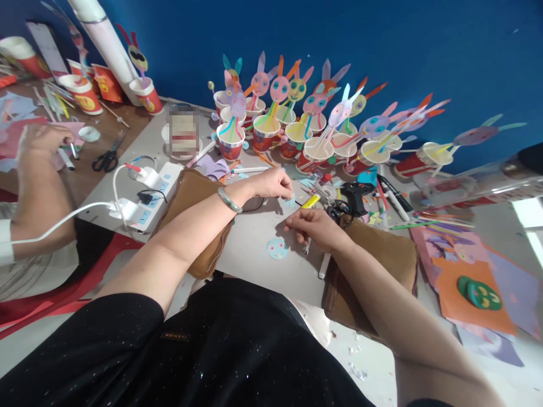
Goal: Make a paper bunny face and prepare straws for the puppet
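Note:
My left hand [271,184], with a bangle at its wrist, is raised over the table, fingers closed in a pinch. A small light-blue paper piece [290,201] shows at its fingertips. To the right, my right hand [316,227] is low, with thumb and fingers pressed together; what they hold, if anything, is too small to tell. Below and between both hands, a round light-blue paper face [277,249] with pink eyes lies flat. A yellow utility knife [310,202] lies just beyond my right hand. Near it are black-handled scissors [339,210] and a black glue gun [355,199].
Several red paper cups [266,135] with paper rabbit figures stand along the blue wall. Brown cushions [197,217] lie under my forearms. A power strip [158,198] sits left, beside another person's hand [46,138]. Coloured paper sheets [458,294] lie right.

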Tool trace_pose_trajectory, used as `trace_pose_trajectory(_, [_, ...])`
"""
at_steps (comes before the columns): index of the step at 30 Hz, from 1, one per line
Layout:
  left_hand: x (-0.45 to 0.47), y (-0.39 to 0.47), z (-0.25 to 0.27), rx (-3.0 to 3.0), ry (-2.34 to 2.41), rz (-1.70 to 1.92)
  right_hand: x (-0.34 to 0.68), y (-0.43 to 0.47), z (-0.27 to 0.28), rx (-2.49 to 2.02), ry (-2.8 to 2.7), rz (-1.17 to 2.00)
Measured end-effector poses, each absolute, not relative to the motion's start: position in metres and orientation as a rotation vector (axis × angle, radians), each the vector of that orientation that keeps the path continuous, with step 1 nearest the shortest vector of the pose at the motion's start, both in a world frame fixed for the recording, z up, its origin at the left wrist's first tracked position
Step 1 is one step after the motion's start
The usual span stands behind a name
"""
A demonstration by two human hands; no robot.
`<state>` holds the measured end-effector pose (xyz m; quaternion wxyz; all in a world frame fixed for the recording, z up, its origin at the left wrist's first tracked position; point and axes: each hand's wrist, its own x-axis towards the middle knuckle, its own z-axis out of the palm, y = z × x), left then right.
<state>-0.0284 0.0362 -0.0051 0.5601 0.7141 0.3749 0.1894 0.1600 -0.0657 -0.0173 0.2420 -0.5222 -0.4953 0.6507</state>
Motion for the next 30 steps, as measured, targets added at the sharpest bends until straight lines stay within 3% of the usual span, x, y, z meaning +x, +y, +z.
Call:
trace_pose_trajectory(3, [-0.028,0.036,-0.005,1.697,0.897,0.423,0.169,-0.074,-0.008,-1.473,-1.589,1.779])
trace_pose_trajectory(7, [-0.026,0.039,-0.013,1.645,0.785,0.452,0.176,-0.074,-0.002,-1.542,-1.435,1.319])
trace_pose_trajectory(9, [-0.025,0.041,-0.018,1.629,0.714,0.483,0.175,-0.071,-0.004,-1.543,-1.346,1.246])
trace_pose_trajectory(14, [-0.025,0.04,-0.021,1.625,0.662,0.507,0.162,-0.065,-0.018,-1.513,-1.322,1.407])
trace_pose_trajectory(30, [-0.027,0.043,-0.02,1.666,0.747,0.449,0.16,-0.06,-0.027,-1.456,-1.312,1.503])
